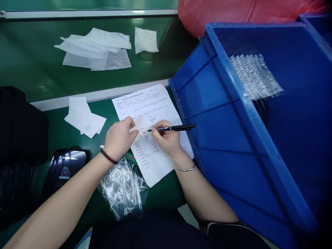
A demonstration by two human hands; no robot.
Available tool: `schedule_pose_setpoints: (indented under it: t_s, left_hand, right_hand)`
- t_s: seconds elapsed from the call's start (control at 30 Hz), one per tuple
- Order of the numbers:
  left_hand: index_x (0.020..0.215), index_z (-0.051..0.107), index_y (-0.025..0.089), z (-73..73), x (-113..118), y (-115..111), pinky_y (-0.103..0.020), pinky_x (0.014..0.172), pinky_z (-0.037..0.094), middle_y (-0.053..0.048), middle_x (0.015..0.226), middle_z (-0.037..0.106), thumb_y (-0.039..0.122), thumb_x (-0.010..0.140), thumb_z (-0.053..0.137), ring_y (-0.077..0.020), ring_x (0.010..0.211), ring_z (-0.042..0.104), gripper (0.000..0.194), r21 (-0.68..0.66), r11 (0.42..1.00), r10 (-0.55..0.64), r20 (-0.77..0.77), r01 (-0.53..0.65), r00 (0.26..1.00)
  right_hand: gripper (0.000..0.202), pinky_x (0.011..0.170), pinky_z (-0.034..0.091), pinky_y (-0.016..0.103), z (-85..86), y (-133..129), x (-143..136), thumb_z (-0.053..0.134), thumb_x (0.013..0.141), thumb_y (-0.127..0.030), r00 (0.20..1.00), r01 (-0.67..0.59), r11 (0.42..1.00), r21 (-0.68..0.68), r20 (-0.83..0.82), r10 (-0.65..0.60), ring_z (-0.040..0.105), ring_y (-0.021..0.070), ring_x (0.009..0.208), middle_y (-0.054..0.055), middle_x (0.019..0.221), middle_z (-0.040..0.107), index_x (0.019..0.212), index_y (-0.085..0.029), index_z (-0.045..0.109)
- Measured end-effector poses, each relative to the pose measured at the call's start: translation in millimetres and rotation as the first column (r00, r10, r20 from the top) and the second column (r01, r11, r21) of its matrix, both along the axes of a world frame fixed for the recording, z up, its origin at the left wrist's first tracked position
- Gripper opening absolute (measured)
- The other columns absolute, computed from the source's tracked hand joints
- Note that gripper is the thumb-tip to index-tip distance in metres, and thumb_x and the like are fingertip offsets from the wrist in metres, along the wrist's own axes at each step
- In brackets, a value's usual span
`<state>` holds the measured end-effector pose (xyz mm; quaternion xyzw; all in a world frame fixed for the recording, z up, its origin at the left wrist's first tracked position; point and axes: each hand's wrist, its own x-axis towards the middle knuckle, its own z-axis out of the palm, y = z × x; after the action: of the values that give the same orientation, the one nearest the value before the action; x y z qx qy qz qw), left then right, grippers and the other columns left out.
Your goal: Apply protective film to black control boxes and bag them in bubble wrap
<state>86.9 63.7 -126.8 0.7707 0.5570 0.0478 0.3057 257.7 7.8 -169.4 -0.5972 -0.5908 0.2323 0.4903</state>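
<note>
A black pen (pixel 178 128) is gripped in my right hand (pixel 167 138), its tip at a small paper slip (pixel 141 133) that bears handwriting. My left hand (pixel 120 135) pinches the left edge of that slip between thumb and fingers. Under both hands lies a printed form (pixel 153 173) with a table and handwritten entries. Below my left wrist rests a crumpled clear plastic bag (pixel 123 192). A green strip-like object (pixel 130 157) shows partly between the bag and the form.
White cards (pixel 84 117) lie left of the form, near a dark glossy case (pixel 66 166). Bubble-wrap pouches (pixel 103 48) are at the back. On the right a large blue bin (pixel 207 93) holds more bubble wrap (pixel 255 76). Behind it bulges a red bag (pixel 220 12).
</note>
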Motion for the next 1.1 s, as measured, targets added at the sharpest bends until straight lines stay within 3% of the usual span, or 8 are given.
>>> schedule_pose_setpoints:
  t_s: [1.1]
  left_hand:
    - [0.088, 0.053, 0.021, -2.6, -0.2, 0.2, -0.030, 0.060, 0.039, -0.002, 0.090, 0.068, 0.029, 0.084, 0.061, -0.0213, 0.080, 0.060, 0.011, 0.011, 1.000, -0.001, -0.010, 0.001, 1.000]
  right_hand:
    - [0.014, 0.047, 0.035, 0.024, -0.8, 0.4, -1.1, 0.055, 0.077, -0.011, 0.999, -0.050, 0.998, 0.039, 0.022, 0.049, 0.043, 0.0086, 0.050, -0.005, 0.059, 0.047, 0.067, -0.020, 0.051]
